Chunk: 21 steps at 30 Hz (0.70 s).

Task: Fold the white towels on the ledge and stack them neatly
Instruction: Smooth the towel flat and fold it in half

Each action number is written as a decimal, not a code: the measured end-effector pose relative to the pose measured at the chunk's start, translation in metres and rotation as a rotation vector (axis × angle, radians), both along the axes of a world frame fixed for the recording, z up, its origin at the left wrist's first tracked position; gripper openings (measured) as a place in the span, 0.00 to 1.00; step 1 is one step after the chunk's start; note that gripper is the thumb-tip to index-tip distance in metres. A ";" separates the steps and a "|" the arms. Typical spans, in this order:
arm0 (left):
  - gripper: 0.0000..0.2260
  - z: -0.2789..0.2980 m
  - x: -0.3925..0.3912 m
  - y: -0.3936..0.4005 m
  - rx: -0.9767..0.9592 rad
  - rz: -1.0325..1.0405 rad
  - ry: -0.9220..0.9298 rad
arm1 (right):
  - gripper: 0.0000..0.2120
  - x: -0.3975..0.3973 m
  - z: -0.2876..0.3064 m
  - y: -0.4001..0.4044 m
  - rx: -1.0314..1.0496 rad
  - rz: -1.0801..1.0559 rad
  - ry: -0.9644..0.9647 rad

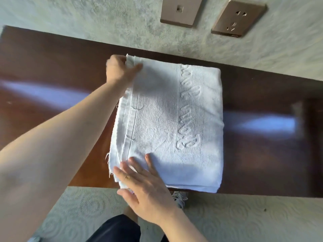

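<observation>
A folded white towel (pixel 167 119) with raised script lettering lies on the dark brown wooden ledge (pixel 52 81), several layers thick, its hemmed edges on the left side. My left hand (pixel 120 70) pinches the towel's far left corner between thumb and fingers. My right hand (pixel 141 186) lies flat with fingers spread on the near left corner, pressing it down at the ledge's front edge. No other towel is visible.
The wall behind the ledge has a pale green textured finish with two bronze socket plates (pixel 237 18) at the upper right. Below the front edge I see patterned floor, my dark trouser leg (pixel 115 229) and a shoe (pixel 180 198).
</observation>
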<state>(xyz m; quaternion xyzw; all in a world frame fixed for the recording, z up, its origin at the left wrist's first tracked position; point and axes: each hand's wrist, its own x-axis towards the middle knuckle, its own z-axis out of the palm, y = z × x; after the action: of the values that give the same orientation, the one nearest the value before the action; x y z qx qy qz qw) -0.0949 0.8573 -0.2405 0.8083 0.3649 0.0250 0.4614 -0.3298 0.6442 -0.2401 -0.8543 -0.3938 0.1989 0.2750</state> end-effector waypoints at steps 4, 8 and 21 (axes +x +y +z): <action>0.21 -0.001 -0.074 -0.034 0.332 -0.178 -0.310 | 0.19 0.038 0.015 -0.031 0.089 -0.421 0.025; 0.27 -0.014 -0.159 -0.113 0.356 -0.755 -0.256 | 0.26 0.095 -0.010 -0.072 -0.232 -0.647 -0.301; 0.29 -0.028 -0.154 -0.100 0.712 -0.763 0.036 | 0.30 0.092 -0.029 -0.096 -0.384 -0.512 -0.402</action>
<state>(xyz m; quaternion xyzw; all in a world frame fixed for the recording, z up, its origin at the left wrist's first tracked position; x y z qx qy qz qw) -0.2487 0.7568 -0.2687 0.9909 0.0209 -0.0364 0.1281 -0.2378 0.5486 -0.2695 -0.9830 -0.1693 0.0226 0.0680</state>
